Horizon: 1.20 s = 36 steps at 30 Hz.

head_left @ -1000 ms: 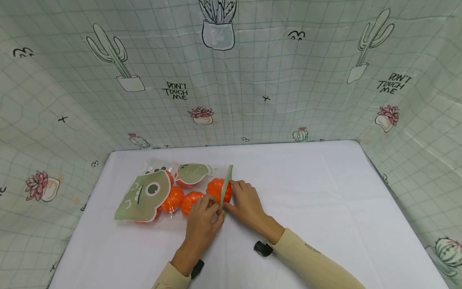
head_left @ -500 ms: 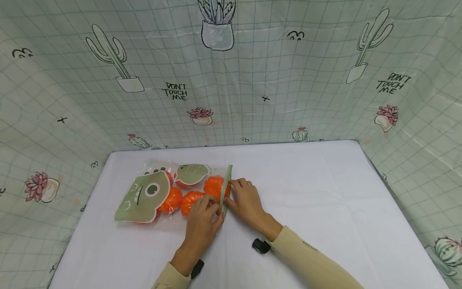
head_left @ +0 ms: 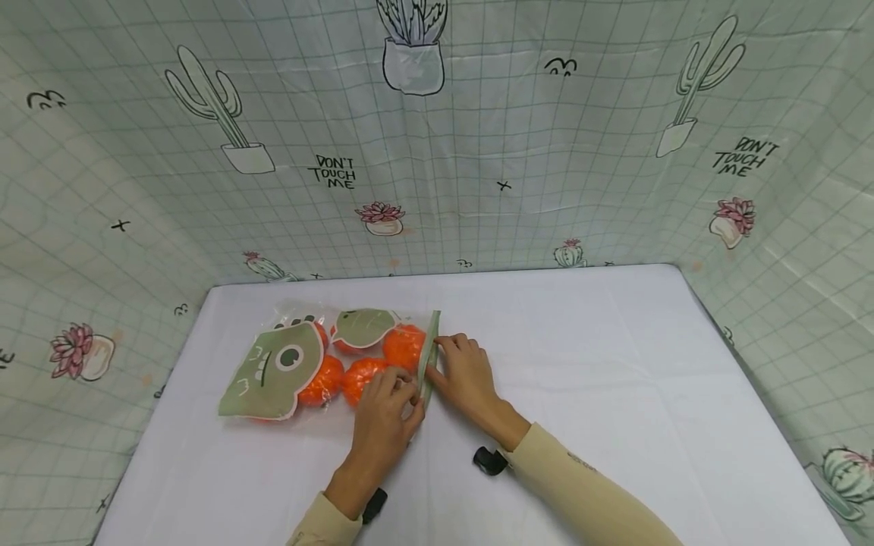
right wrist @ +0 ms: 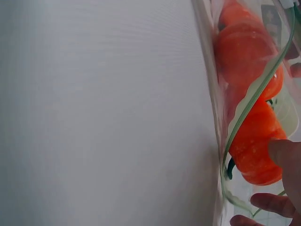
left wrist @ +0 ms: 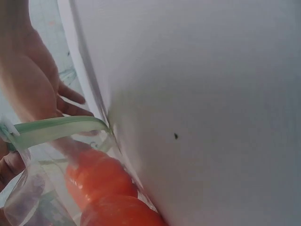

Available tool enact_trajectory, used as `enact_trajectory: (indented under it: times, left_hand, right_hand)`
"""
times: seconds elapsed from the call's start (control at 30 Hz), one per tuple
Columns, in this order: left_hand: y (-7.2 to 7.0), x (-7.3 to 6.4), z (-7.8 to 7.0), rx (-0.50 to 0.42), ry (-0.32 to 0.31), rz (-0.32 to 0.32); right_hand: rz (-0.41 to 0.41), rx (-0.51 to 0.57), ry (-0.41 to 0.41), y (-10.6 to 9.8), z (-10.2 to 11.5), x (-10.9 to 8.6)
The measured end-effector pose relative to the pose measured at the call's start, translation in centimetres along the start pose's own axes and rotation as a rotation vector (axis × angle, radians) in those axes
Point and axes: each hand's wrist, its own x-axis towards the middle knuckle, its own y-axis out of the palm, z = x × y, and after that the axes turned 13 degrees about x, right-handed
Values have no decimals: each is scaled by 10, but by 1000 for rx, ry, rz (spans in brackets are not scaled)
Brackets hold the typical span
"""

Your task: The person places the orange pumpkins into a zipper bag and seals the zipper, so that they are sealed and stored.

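A clear zip bag (head_left: 273, 371) with a green cartoon-creature print lies on the left half of the table. Several orange toy pumpkins are inside it. Its mouth, edged by a green strip (left wrist: 61, 129), faces right and gapes in the wrist views. My left hand (head_left: 385, 409) pinches the near end of that edge. At the mouth is my right hand (head_left: 471, 375), fingers spread. Its thumb (right wrist: 284, 155) overlaps the nearest pumpkin (right wrist: 258, 141), which has a dark green stem; contact is unclear. In the head view this pumpkin (head_left: 403, 346) sits just inside the mouth.
The white table (head_left: 580, 364) extends right of the bag and in front of it. Behind it and at both sides hangs a checked cloth (head_left: 464, 136) with cactus drawings. A black wrist device (head_left: 489, 460) sits by the right sleeve.
The nearest pumpkin has moved left and slightly away, from the mouth's edge farther into the bag. My right hand has shifted slightly away from me. The left hand keeps its hold.
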Motion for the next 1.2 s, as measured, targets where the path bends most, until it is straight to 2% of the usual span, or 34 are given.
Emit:
enact_trajectory:
  times: [0.3,0.5,0.7,0.97,1.2]
  left_hand:
    - [0,0,-2,-3,-16,34]
    - [1,1,-2,5,-11,21]
    - [2,3,-4,4,-22,55]
    - [1,3,-4,14,-20,74]
    - [1,0,-4,17,-29,119]
  right_hand:
    - [-1,-8,55,3,0,11]
    - [-13,13,48,-8,-3,2]
    - [-2,26,18,-19,-8,-5]
    - [4,25,9,-25,-13,-14]
    - [6,35,2,-31,-17,-22]
